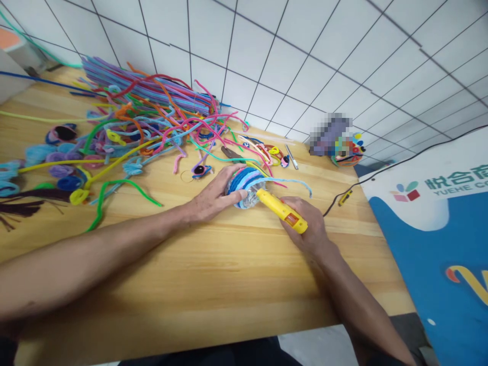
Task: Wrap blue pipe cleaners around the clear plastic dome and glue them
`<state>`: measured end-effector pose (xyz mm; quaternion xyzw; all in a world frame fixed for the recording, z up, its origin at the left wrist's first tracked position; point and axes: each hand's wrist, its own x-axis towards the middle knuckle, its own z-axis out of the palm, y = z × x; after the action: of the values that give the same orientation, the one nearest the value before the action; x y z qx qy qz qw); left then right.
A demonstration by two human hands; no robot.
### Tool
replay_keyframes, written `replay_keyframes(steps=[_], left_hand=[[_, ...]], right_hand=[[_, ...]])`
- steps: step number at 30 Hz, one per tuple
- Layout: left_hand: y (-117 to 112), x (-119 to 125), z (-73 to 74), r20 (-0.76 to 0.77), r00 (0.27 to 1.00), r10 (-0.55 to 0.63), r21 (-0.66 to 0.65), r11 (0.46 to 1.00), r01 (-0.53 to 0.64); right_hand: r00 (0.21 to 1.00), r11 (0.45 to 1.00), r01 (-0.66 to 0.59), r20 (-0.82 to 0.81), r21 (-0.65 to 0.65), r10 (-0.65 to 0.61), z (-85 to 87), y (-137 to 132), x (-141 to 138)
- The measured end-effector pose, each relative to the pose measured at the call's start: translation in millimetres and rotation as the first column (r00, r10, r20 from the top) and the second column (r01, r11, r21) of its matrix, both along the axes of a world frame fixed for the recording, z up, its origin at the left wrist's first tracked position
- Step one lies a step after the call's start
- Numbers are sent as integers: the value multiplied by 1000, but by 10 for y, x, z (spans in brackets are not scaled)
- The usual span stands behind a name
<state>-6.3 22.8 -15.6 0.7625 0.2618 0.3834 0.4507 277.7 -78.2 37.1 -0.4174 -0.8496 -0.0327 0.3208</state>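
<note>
My left hand (215, 195) is wrapped round a clear plastic bottle (249, 198), which lies tilted with its clear end toward my right hand. Blue, purple and light blue pipe cleaners (244, 178) are wound about the bottle, and one light blue end (292, 180) sticks out loose to the right. In my right hand (307, 223) is a yellow hot glue gun (282, 211). Its tip is at the bottle's clear part, beside the wound strands; whether it touches cannot be seen.
A bundle of pipe cleaners (148, 91) lies against the tiled wall, with tangled loose ones (133, 132) before it. Pliers (232, 154), a silver pen-like tool (292, 156) and a small yellow cutter (345, 198) lie farther off. A black cord (404, 152) runs over the printed board (430, 213) at right.
</note>
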Motion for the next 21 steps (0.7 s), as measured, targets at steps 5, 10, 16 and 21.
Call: replay_keyframes(steps=[5, 10, 16, 21], left_hand=[[2, 4, 1, -8, 1000, 5, 0, 1000, -5], [1, 2, 6, -8, 1000, 1, -22, 1000, -1], [-11, -2, 15, -11, 1000, 18, -62, 998, -19], [-17, 8, -12, -1, 999, 47, -52, 998, -47]], right_hand=[[1000, 1000, 7, -6, 13, -7, 35, 11, 11], [1000, 1000, -7, -29, -2, 7, 30, 7, -7], [976, 977, 96, -173, -191, -130, 36, 4, 107], [745, 843, 317, -436, -435, -505, 151, 235, 548]])
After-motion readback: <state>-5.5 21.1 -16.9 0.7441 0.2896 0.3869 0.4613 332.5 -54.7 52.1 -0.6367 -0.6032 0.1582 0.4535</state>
